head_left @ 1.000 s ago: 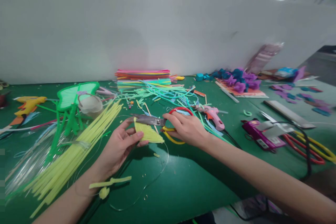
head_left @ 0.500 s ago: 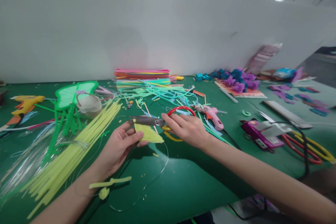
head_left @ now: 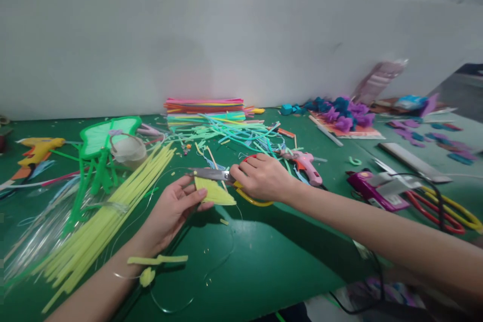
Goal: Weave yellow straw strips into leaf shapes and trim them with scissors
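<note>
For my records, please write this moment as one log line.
left hand: pinches yellow piece | right hand: holds scissors | blades: along piece's upper edge

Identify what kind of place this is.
Likely a craft-making workstation: a tied bundle of yellow pipe cleaners, a pink hot-glue gun, and scissors in the right hand.

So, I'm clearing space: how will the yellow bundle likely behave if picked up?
The yellow bundle should lift together, since a clear wrap crosses its middle. It's probably light, being thin strips. Its ends may splay; the near ones fan out.
</note>
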### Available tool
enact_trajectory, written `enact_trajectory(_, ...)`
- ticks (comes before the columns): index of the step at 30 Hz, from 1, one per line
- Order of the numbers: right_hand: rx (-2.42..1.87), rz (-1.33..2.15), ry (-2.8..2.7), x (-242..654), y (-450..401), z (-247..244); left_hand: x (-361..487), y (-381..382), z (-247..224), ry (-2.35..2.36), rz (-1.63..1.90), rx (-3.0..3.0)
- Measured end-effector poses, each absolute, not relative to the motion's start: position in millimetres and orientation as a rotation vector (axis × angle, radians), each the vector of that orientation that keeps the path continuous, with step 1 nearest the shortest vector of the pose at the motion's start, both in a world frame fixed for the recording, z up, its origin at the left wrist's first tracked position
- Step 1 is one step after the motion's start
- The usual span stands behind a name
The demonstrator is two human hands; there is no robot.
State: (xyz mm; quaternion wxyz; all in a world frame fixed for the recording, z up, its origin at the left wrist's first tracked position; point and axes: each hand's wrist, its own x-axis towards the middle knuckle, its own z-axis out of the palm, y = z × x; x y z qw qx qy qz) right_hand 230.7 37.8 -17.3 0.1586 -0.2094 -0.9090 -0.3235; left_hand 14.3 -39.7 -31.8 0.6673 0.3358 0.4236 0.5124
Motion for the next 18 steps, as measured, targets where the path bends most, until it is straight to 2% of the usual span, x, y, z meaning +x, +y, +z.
enact_trajectory(13, -0.719, -0.692, -2.855, 233, 35, -13, 16, -40, -26, 0.927, 1.152, 0.671)
enact_trajectory(18, -1.147, -0.509, -2.786, 233, 26, -8, 13, -42, -25, 0.965, 1.132, 0.742)
